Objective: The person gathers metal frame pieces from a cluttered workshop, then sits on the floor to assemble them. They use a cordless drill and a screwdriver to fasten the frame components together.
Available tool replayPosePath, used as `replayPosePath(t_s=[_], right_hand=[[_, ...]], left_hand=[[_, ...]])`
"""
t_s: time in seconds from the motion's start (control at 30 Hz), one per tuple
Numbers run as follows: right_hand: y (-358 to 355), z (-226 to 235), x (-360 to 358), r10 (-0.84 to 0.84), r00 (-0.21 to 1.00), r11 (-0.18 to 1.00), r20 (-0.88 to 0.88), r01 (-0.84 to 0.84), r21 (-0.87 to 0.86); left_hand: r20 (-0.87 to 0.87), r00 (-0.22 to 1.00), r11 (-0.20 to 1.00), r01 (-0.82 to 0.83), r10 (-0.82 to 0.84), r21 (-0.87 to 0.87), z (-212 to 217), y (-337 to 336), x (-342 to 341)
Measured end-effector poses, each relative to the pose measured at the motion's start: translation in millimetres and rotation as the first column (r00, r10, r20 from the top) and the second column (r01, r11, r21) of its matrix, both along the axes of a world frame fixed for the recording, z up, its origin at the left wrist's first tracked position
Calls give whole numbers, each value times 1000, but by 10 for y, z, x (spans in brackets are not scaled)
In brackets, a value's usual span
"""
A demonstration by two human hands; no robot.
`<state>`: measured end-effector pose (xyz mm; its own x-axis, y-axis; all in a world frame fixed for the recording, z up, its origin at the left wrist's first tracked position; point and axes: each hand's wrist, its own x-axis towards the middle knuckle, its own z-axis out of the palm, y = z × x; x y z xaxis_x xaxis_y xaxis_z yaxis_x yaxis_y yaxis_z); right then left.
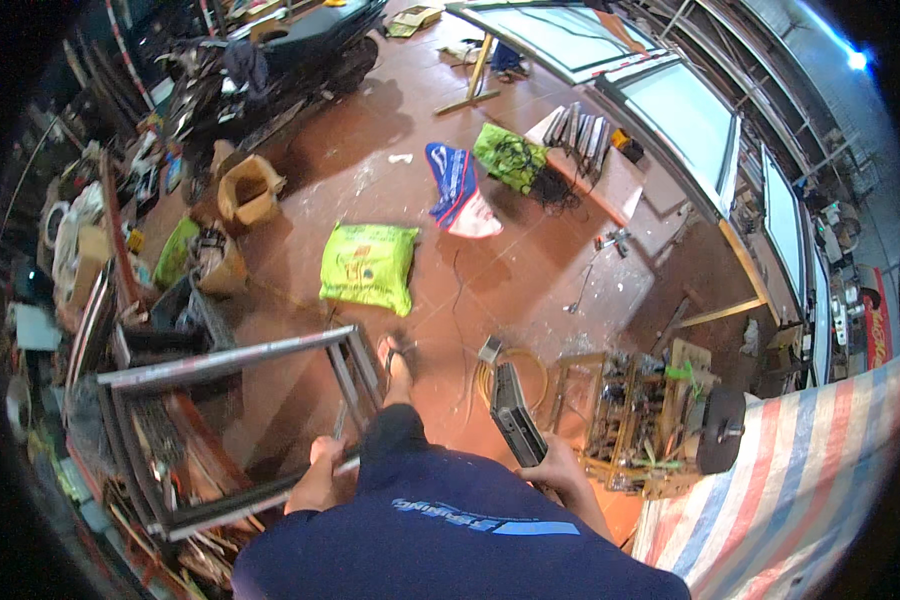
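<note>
While clenched in right hand: grey-black tool, elongated, fingers wrapped round near end, far end pointing ahead of them.
Left hand: fingers curled, at near rail of 1 dark metal frame. Thin grey piece just ahead of fingers. Cannot tell what's gripped, if anything.
Metal frame: stretching left and ahead from left fingers, pale strip along far rail.
Orange hose: coiled on floor, ahead of right fingers, near tool.
Wooden rack: cluttered with small parts, just right of right fingers.
Striped sheet: red, white, blue, farther right of right fingers.
Sandalled foot: ahead, between 2 hands.
Yellow-green bag: flat on floor, well ahead of left fingers.
Cardboard box: farther ahead-left of left fingers.
</note>
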<state>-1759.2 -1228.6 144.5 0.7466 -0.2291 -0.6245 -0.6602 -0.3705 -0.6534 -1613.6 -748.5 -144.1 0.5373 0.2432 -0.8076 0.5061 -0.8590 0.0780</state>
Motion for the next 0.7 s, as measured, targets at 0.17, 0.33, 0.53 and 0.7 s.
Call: replayPosePath(t_s=[0.17, 0.33, 0.53, 0.7], right_hand=[[-271, 501, 2082, 80, 997, 986, -16, -81, -144], [-583, 829, 3699, 256, 951, 964, 173, -239, -113], [-857, 745, 5267, 192, 941, 981, 279, -190, -34], [-1362, 269, 6840, 267, 833, 960, 485, -274, -57]], left_hand=[[4, 994, 977, 109, -110, -181, 249, -199, 1763], [363, 925, 972, 181, -117, -148, 545, -261, 3284], [156, 948, 953, -252, 278, -165, 565, -275, 4412], [84, 996, 997, 4, 2, -74, 467, -334, 4919]])
